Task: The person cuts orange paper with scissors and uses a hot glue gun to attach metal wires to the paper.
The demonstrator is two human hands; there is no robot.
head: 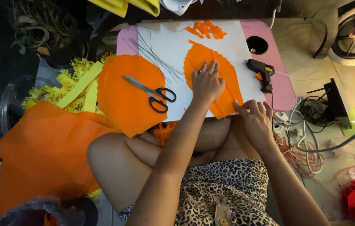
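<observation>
On the pink table (284, 90), the left hand (207, 82) presses flat, fingers spread, on an orange scalloped petal (227, 79) while the right hand (256, 118) pinches its lower edge in a closed grip.

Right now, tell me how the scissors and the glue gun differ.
The scissors lie flat on the stack of orange petals; the glue gun stands on the white sheet by the pink table edge. The scissors are metal-bladed and cordless; the glue gun trails a cord. Both have black handles, and neither hand touches them.
</observation>
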